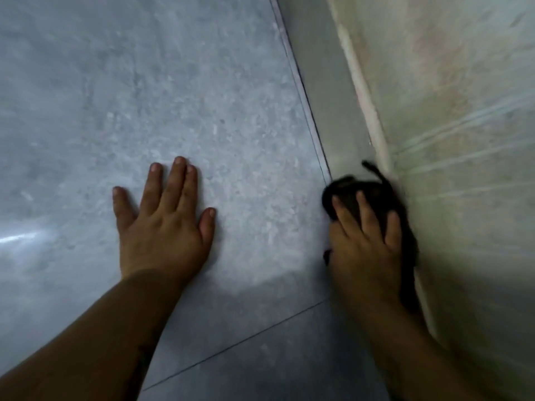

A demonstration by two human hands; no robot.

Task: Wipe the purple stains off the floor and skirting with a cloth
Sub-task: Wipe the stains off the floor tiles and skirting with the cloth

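Note:
My right hand (366,247) presses a dark, bunched cloth (348,192) flat against the grey skirting (327,91), just above where it meets the floor. The cloth is blurred and a loose end sticks up behind my fingers. My left hand (165,224) lies palm down with fingers spread on the grey marbled floor tile (144,96), well to the left of the cloth. A faint purple tint runs along the joint line (292,56) between floor and skirting; no distinct stain shows elsewhere.
Above the skirting rises a pale wall (451,96) covered with clear plastic sheeting, with faint reddish marks. A tile joint (237,345) crosses the floor diagonally near my forearms. A bright glare patch (20,238) lies at the left edge.

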